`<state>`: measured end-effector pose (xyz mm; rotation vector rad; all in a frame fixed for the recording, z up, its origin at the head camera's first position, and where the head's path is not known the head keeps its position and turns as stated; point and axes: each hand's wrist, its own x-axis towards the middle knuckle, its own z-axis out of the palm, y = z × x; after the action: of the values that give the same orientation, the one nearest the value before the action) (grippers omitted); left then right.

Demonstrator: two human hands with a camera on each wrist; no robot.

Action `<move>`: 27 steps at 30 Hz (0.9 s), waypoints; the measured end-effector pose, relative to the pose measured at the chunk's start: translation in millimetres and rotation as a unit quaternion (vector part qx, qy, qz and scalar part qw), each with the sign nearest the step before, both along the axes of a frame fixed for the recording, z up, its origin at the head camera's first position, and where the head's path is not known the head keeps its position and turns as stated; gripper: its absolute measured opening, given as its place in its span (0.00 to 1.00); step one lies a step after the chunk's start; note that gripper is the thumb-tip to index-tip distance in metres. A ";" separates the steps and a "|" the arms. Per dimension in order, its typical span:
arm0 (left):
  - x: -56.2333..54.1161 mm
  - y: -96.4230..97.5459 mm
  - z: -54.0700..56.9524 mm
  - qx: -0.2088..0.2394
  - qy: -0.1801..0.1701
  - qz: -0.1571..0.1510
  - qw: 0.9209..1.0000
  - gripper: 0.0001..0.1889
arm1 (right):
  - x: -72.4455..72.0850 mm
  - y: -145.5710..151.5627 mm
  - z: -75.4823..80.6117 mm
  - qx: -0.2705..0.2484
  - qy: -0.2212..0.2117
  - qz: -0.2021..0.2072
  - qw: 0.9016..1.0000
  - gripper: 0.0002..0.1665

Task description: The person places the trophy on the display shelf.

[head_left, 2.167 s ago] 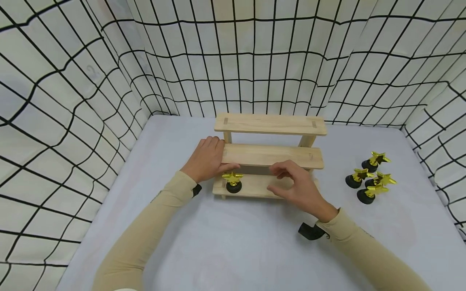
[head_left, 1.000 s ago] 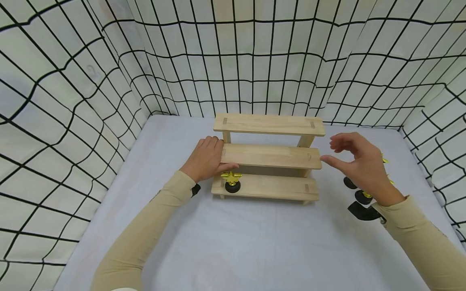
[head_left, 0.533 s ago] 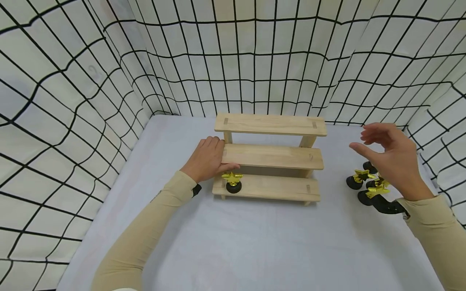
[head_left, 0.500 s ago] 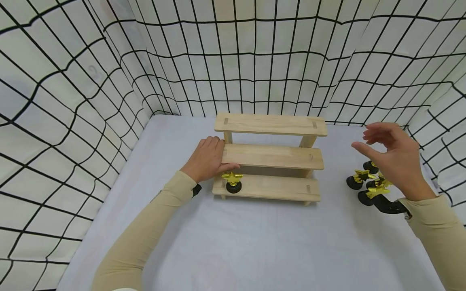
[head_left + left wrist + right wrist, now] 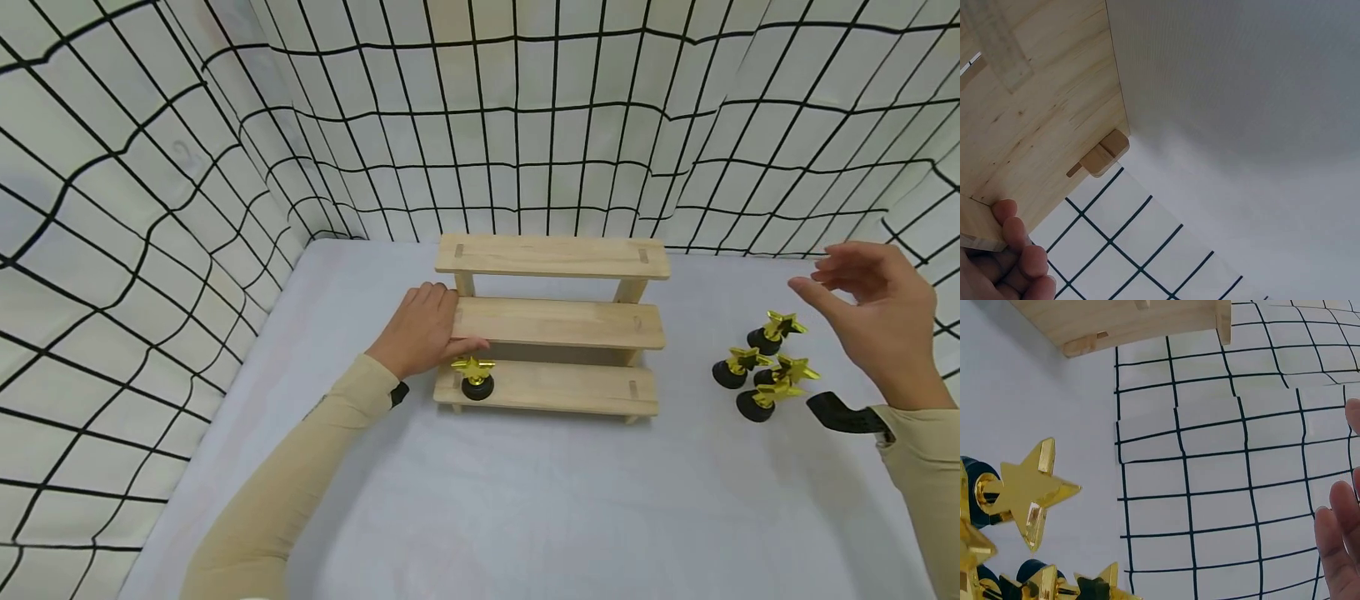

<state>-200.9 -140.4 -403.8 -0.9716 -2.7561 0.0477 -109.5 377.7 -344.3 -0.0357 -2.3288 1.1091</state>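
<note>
A three-tier wooden display shelf (image 5: 558,322) stands at the middle of the table. My left hand (image 5: 420,329) grips the left end of its middle board; in the left wrist view the fingers (image 5: 1033,260) curl round the board's edge. Below the thumb, a gold star trophy (image 5: 477,379) with a round black base stands at the left end of the bottom board. My right hand (image 5: 888,321) hovers at the far right with nothing in it, fingers bent and thumb apart. Several more star trophies (image 5: 757,403) stand grouped to its left, large in the right wrist view (image 5: 1029,494).
A pale cloth covers the table (image 5: 480,508). Black netting (image 5: 517,133) over white walls encloses the back and both sides. Black straps (image 5: 843,414) sit at the wrists, the right one near the trophy group.
My right hand has moved from the bottom board rightward, over the trophies and past them, and stays empty. My left hand keeps its grip on the shelf. The trophies appear unmoved.
</note>
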 end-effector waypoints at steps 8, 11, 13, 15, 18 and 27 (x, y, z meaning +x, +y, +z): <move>0.4 -2.1 -0.3 0.014 -0.011 0.011 1.000 0.45 | 3.0 18.4 -8.7 0.015 -0.043 -0.045 0.998 0.26; 0.4 -2.0 -0.1 0.017 -0.010 0.010 1.000 0.43 | 9.2 22.3 -15.3 0.005 -0.060 -0.057 0.997 0.26; 0.1 -1.8 -0.3 0.020 -0.008 0.007 1.000 0.44 | 14.1 24.7 -21.2 -0.001 -0.069 -0.065 0.995 0.26; -0.2 -1.5 -0.4 0.022 -0.006 0.003 1.000 0.47 | 19.4 27.3 -27.6 -0.007 -0.078 -0.070 0.995 0.26; -0.5 -1.3 -1.0 0.024 -0.003 -0.003 1.000 0.51 | 26.1 30.1 -36.9 -0.014 -0.088 -0.072 0.993 0.26; -1.7 -0.2 -2.1 0.020 -0.005 -0.002 1.000 0.51 | 38.8 37.6 -57.5 -0.023 -0.118 -0.052 0.991 0.27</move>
<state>-202.6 -140.6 -406.0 -0.9703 -2.7523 -0.0142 -70.6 415.3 -401.7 -0.3179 -2.4755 1.1595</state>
